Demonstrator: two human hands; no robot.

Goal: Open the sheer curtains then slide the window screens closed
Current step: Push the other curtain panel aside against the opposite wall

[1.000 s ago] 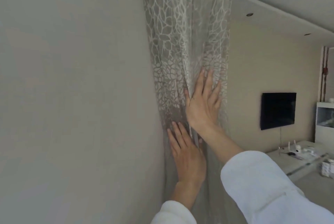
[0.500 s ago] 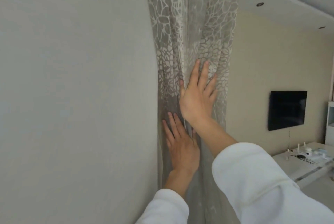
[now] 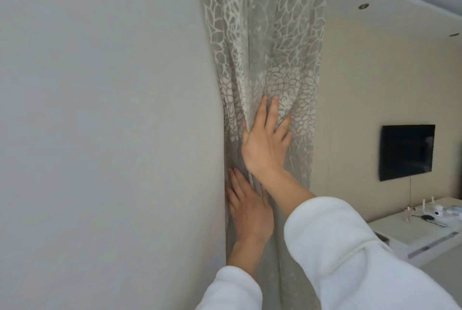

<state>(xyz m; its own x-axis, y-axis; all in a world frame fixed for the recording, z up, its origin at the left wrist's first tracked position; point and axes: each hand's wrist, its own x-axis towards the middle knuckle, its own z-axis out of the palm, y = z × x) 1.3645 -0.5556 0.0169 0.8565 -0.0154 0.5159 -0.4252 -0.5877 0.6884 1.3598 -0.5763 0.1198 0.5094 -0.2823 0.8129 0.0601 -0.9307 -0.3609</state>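
The sheer curtain [image 3: 265,34], grey with a pale leaf pattern, hangs bunched in folds against the wall edge at the centre. My right hand [image 3: 266,144] lies flat on the gathered fabric with fingers spread, thumb tucked into a fold. Below it, my left hand [image 3: 250,207] presses flat on the lower part of the curtain, fingers pointing up beside the wall. Both arms wear white fleecy sleeves. No window or screen is in view.
A plain light wall [image 3: 105,134] fills the left half. To the right, a beige wall carries a black television [image 3: 406,152]. Under it stands a white low cabinet [image 3: 400,237] with small devices and cables on top.
Both hands have shifted left with the curtain, pressing the bundle closer to the wall. My view has turned slightly, so the television sits lower and further left.
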